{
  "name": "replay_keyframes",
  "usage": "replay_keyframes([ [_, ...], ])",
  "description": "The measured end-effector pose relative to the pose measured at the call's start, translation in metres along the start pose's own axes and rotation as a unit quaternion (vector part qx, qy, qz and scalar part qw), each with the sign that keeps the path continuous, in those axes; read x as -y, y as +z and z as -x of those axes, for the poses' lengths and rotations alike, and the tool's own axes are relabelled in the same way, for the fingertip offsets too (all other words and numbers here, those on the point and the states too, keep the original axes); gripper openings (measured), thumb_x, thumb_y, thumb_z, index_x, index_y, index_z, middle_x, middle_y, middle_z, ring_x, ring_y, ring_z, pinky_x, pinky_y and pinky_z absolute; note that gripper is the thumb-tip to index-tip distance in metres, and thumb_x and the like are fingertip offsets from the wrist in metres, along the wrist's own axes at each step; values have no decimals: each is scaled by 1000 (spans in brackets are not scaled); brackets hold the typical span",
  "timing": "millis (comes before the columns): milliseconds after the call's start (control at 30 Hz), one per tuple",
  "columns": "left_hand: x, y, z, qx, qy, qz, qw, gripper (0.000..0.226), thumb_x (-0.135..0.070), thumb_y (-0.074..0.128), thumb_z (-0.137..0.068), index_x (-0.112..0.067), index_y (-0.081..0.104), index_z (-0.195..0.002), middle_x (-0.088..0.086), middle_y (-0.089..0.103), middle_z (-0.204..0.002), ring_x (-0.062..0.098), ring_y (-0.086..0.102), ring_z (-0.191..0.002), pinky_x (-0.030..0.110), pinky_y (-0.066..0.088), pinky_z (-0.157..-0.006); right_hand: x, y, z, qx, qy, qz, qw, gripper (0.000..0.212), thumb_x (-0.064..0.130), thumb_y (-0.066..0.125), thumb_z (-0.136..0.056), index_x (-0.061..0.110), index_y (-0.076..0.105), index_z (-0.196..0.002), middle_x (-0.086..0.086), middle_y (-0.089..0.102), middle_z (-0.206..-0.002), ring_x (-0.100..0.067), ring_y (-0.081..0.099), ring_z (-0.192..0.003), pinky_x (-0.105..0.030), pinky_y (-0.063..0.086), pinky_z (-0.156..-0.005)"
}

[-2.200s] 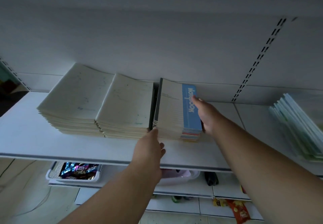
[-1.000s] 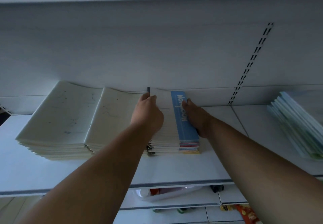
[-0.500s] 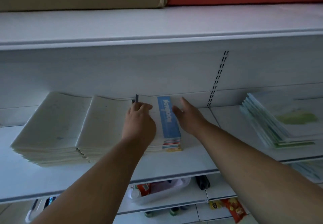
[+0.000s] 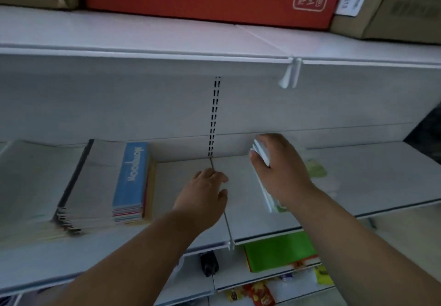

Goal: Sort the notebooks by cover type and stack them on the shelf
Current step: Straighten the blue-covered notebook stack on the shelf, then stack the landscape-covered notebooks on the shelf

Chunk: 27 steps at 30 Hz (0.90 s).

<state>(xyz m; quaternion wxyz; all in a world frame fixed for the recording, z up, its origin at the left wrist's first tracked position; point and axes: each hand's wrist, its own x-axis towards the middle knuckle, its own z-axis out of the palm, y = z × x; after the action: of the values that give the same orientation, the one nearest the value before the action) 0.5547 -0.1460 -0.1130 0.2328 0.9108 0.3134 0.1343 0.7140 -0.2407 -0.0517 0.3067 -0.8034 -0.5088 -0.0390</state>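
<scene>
Both hands have left the blue pile (image 4: 130, 179); my right hand (image 4: 281, 169) grips the green pile's (image 4: 315, 169) edge, left hand (image 4: 202, 193) loosely spread, so loose covers could fan and slide off the shelf (image 4: 381, 174).

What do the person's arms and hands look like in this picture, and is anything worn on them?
Both forearms are bare as far as the picture shows: no sleeves, gloves or watch. The left hand and the right hand show no rings or markings, though the picture is dim and a little blurred.

both arms reach forward. left hand (image 4: 202, 194) hovers with loose fingers. right hand (image 4: 279, 167) is curled, gripping.
</scene>
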Motion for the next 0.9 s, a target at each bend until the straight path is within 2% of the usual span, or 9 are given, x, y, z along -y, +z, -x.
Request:
replay_keyframes([
  [233,-70,79,-55,23,-164,189,968,48,-45,41,-103,-17,50,-140,5,55,-137,22,56,-121,35,43,-105,-101,-35,-18,38,10,10,999,42,33,56,-97,13,54,-133,-5,55,-133,-21,52,-124,-31,42,-96],
  [267,-78,85,-61,28,-216,266,939,48,-46,42,-102,-15,52,-137,7,59,-132,25,57,-119,35,43,-105,-110,-35,-20,47,14,4,999,42,34,56,-96,14,54,-133,-5,55,-134,-21,52,-124,-32,43,-96],
  [367,-102,91,-75,26,-388,504,771,45,-54,57,-95,-12,61,-111,13,63,-113,31,62,-108,47,52,-98,-135,-33,-25,81,24,9,996,43,35,56,-96,15,54,-134,-4,54,-136,-22,51,-124,-34,44,-99],
  [400,-108,91,-80,19,-413,536,736,46,-56,63,-90,-12,61,-104,13,63,-111,32,62,-107,49,54,-95,-141,-32,-26,89,23,19,996,44,36,57,-96,15,54,-134,-4,53,-136,-23,49,-125,-35,44,-101],
  [467,-117,95,-91,17,-424,567,706,55,-62,72,-79,-12,64,-101,13,67,-107,34,65,-103,51,55,-92,-153,-29,-30,94,27,28,995,44,37,59,-94,15,55,-133,-4,53,-135,-24,49,-124,-36,44,-101],
  [633,-133,95,-112,16,-415,601,683,45,-47,77,-83,-7,70,-101,15,76,-80,29,74,-62,38,59,-52,-170,-22,-34,110,68,1,992,46,37,69,-87,16,58,-126,-3,55,-127,-22,53,-115,-29,45,-93],
  [700,-134,95,-115,21,-407,602,686,41,-44,75,-86,-6,70,-102,16,76,-80,28,73,-58,33,56,-46,-172,-25,-39,115,86,-24,989,56,38,73,-84,16,55,-133,-3,52,-131,-21,52,-119,-24,41,-93],
  [833,-126,102,-118,10,-387,573,722,46,-49,71,-86,-7,71,-106,12,77,-85,27,73,-72,34,59,-65,-190,-36,-48,210,195,-101,953,64,49,76,-80,23,49,-132,3,55,-119,-16,55,-107,-27,43,-87],
  [900,-126,107,-119,6,-377,584,719,47,-48,69,-89,-5,70,-110,16,76,-93,34,74,-86,47,60,-84,-200,-34,-45,290,297,-245,876,83,64,82,-65,21,55,-131,3,65,-119,-17,62,-106,-34,48,-99],
])
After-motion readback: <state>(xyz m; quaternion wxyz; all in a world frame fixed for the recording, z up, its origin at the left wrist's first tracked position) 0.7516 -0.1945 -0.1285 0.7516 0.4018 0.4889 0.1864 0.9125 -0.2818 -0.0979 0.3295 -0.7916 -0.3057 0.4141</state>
